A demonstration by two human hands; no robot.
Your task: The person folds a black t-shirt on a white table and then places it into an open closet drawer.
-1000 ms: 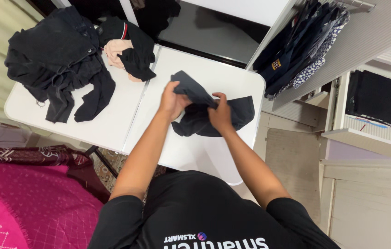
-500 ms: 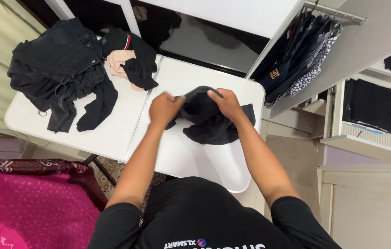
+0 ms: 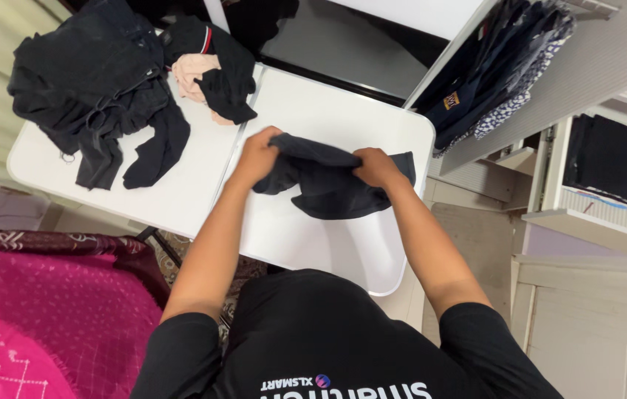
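Both hands bunching up a dark garment over the white table

White table (image 3: 180,199) first; dark garment (image 3: 328,181) lies on its right half, looks light, floppy, non-slippery, so best held by the edges; left hand (image 3: 254,157) and right hand (image 3: 376,168) each have a closed grip on its top edge.

Fingertips of left hand (image 3: 258,157) and right hand (image 3: 375,168) buried in the folds of the dark garment (image 3: 328,181), grip contact unseen. Garment kind unreadable, too bunched. Far left of the grip, black clothes pile (image 3: 88,81) cut by top edge. Hanging clothes (image 3: 491,66) up-right also cropped.
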